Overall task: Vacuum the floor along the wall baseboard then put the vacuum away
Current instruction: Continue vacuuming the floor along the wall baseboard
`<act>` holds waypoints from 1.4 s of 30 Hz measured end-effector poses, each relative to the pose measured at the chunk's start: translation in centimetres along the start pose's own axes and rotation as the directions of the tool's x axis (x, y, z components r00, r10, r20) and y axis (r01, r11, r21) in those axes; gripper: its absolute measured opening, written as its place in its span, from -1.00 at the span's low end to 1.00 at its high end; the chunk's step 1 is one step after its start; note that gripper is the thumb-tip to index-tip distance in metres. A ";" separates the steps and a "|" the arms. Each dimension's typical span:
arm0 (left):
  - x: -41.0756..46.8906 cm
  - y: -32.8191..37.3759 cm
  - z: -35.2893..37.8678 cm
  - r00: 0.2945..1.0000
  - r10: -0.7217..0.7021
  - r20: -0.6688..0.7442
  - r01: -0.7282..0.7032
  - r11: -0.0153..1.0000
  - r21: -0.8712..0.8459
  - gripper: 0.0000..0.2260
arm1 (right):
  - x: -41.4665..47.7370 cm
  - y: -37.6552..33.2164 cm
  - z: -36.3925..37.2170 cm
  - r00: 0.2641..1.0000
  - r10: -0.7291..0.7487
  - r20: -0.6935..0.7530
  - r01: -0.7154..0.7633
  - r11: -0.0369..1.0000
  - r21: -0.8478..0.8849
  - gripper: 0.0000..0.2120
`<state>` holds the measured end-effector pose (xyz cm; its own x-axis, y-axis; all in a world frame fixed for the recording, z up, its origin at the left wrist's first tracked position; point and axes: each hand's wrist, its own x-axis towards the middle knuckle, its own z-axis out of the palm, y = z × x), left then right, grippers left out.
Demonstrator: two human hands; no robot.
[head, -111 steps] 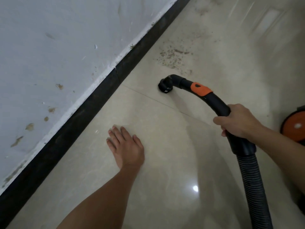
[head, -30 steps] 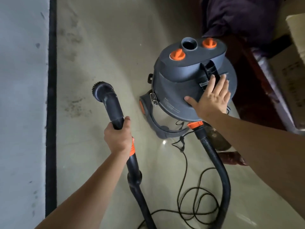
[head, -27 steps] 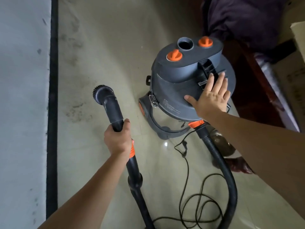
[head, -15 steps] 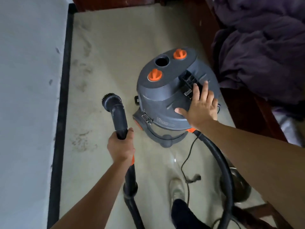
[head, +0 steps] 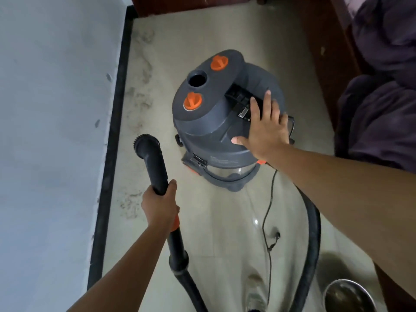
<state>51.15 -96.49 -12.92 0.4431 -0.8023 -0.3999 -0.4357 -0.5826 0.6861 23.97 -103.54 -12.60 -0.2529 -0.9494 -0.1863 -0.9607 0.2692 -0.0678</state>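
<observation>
Left hand (head: 160, 208) grips vacuum wand (head: 155, 164), brush nozzle (head: 144, 144) beyond its knuckles; right hand (head: 264, 129) flat, fingers straight, on canister vacuum (head: 211, 122) lid.

The vacuum (head: 209, 124) is dark grey with orange knobs (head: 192, 101). The wand (head: 155, 165) and hose (head: 313, 239) are black, the wand collar (head: 175, 225) orange. The floor (head: 225, 221) is beige with dark specks, the baseboard (head: 112, 131) black, the wall (head: 51, 131) pale grey-blue, the bedding (head: 382, 122) purple.
</observation>
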 end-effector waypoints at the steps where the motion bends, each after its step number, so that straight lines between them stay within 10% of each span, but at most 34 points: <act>1: 0.2 -0.6 -0.4 1.000 -0.014 -0.006 0.014 1.000 0.006 -0.72 | 0.9 -0.4 -0.1 1.000 -0.003 0.011 0.003 1.000 0.000 0.06; 9: 0.9 -8.2 -6.6 0.979 -0.203 -0.014 0.202 0.976 -0.078 -0.75 | 2.8 -5.3 -0.7 0.991 0.125 0.053 -0.124 0.992 -0.028 -0.03; 13: 1.6 -12.2 -11.4 0.957 -0.291 0.009 0.288 0.941 -0.176 -0.79 | -5.5 -9.3 1.8 0.998 -0.041 -0.042 0.039 0.998 -0.044 -0.21; 17: 3.3 -15.2 -16.1 0.931 -0.363 0.039 0.357 0.883 -0.306 -0.82 | -18.5 -16.1 6.8 0.901 -0.239 0.363 0.174 0.964 0.204 -0.34; 22: 6.2 -18.2 -21.8 0.912 -0.390 0.127 0.403 0.790 -0.462 -0.79 | -31.8 -26.7 12.3 0.659 -0.352 0.664 -0.047 0.863 0.503 -0.13; 32: 9.3 -25.2 -27.4 0.731 -0.498 0.466 0.668 0.389 -0.634 -0.85 | -36.4 -38.5 17.1 0.880 -0.272 0.390 0.075 0.889 0.451 -0.76; 42: 14.8 -38.8 -22.6 0.785 -0.427 0.449 0.463 0.886 0.034 -0.68 | -25.5 -30.1 22.8 0.953 0.123 0.276 -0.202 0.939 0.278 -0.71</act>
<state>92.31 -82.80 -31.70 0.1818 -0.4389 -0.8800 -0.2075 -0.8918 0.4020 61.94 -83.76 -28.15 -0.3277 -0.8272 -0.4564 -0.8192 0.4895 -0.2988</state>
